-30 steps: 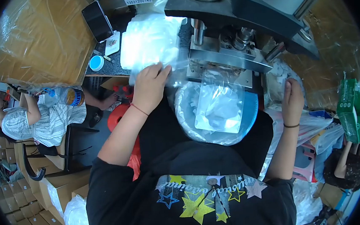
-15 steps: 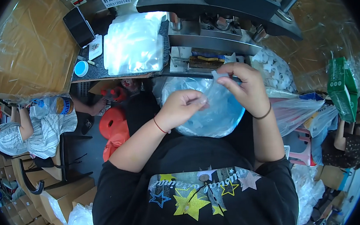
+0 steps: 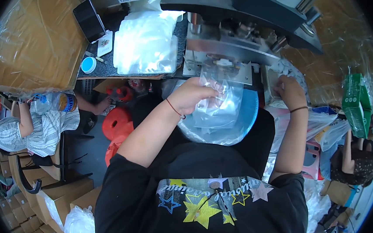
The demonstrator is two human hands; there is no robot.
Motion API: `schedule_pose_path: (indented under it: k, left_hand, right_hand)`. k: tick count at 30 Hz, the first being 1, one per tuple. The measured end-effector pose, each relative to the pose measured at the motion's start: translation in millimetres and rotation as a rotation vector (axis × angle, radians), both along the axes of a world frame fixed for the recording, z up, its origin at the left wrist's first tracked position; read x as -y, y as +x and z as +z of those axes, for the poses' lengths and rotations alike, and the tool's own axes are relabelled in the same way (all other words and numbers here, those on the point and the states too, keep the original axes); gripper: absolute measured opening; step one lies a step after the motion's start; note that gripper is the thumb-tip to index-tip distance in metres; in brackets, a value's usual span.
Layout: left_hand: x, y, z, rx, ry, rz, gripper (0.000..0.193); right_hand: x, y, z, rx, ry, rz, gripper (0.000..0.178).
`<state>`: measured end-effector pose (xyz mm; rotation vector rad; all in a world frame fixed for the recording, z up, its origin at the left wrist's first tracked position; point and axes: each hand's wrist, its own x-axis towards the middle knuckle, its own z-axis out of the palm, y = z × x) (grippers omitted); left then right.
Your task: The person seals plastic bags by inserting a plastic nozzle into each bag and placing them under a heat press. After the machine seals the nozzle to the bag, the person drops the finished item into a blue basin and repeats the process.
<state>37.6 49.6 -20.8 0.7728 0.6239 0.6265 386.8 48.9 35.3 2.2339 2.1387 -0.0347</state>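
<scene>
My left hand (image 3: pixel 199 96) pinches a clear plastic bag (image 3: pixel 219 114) by its side. The bag's upper end lies over the metal bed (image 3: pixel 245 73) of a press machine, below the press head (image 3: pixel 233 45). Its lower part hangs over a blue, plastic-lined tub (image 3: pixel 248 116) between my knees. Off to the right, my right hand (image 3: pixel 292 91) has its fingers curled at the near edge of a bin of small white plastic pieces (image 3: pixel 296 70). What those fingers hold, if anything, is hidden.
A stack of clear plastic bags (image 3: pixel 146 45) lies on the worktop, left of the press. Beside it are a propped phone (image 3: pixel 88 21) and a blue-lidded jar (image 3: pixel 88 65). A red stool (image 3: pixel 117 122) stands at left; a green box (image 3: pixel 355 103) is at right. Other people sit on both sides.
The bag, held in both hands before, is now in my left hand only and reaches onto the press bed. My right hand has let go of it and moved right to the bin.
</scene>
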Motion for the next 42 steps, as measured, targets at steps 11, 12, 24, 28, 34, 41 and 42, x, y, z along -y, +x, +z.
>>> schedule_pose_path:
  k: [11, 12, 24, 28, 34, 41, 42]
  left_hand:
    - [-0.3, -102.8, 3.5, -1.712, 1.603, 0.334, 0.064]
    - [2.6, -104.9, -1.4, -1.715, 1.605, 0.331, 0.064]
    - [40.4, -23.9, 22.4, -0.665, 0.719, 0.219, 0.014]
    - [47.9, -1.5, 14.3, -0.306, 0.490, 0.099, 0.027]
    - [59.5, 16.5, 17.9, -0.062, 0.066, -0.114, 0.025]
    - [10.9, 6.0, -2.3, -0.038, 0.103, 0.065, 0.027]
    - [2.5, 4.1, -0.8, -0.002, 0.022, 0.094, 0.029]
  right_hand:
    - [20.1, -6.1, 12.0, -0.415, 0.281, 0.136, 0.025]
    - [20.7, -11.0, 11.9, -0.419, 0.281, 0.135, 0.025]
    - [23.7, -128.3, 26.2, -1.024, 0.287, 0.496, 0.012]
    - [20.1, -138.3, 42.7, -0.912, 0.329, 0.522, 0.015]
    - [19.3, -101.5, 45.2, -0.767, 0.079, 0.713, 0.021]
    - [-8.1, -19.7, 8.7, -0.060, 0.242, 0.111, 0.031]
    - [-11.4, -11.5, -0.2, -0.048, 0.183, 0.110, 0.037]
